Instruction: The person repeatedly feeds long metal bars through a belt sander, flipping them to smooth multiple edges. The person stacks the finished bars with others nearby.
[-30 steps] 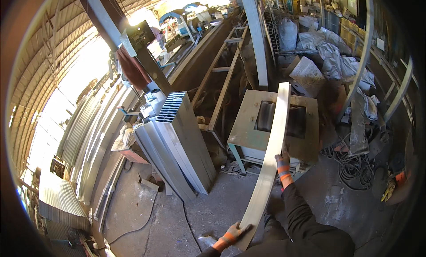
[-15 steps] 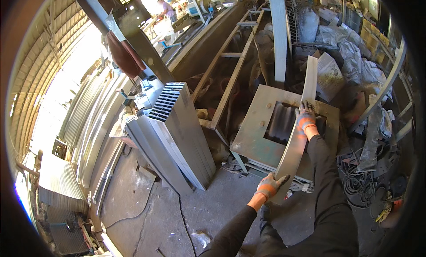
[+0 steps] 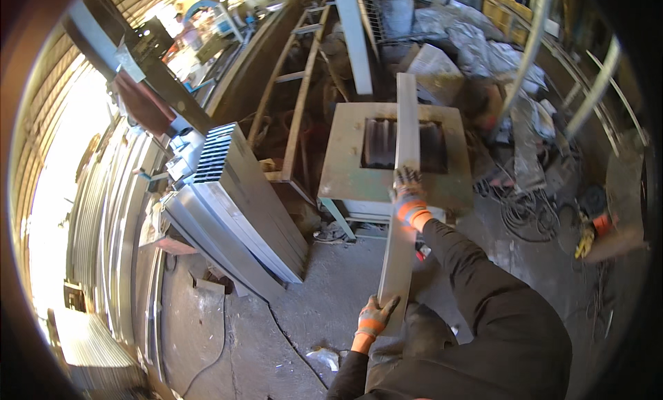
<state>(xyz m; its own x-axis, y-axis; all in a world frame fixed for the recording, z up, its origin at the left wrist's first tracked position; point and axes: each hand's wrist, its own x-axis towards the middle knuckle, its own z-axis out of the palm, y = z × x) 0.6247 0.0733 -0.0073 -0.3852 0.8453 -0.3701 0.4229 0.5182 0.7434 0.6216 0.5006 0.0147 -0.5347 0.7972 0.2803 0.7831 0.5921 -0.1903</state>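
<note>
A long, flat silver metal bar lies across a worn green-grey metal table, over the dark rectangular opening in its top. Its near part juts out past the table toward my body. My left hand, in a grey and orange glove, grips the bar's edge close to its near end, thumb on top. Farther up, by the table's near edge, my gloved right hand rests on the bar's upper face with fingers stretched out. The bar's underside is hidden.
Left of the table stands a stack of metal profiles beside a post. A ladder-like frame stretches behind. Coiled cables lie on the floor to the right, with pale sacks at the back. A thin cable crosses the floor.
Both hands and the bar have shifted back toward me over the table. My right hand has gone from beside the opening to the table's near edge. The view has turned rightward.
</note>
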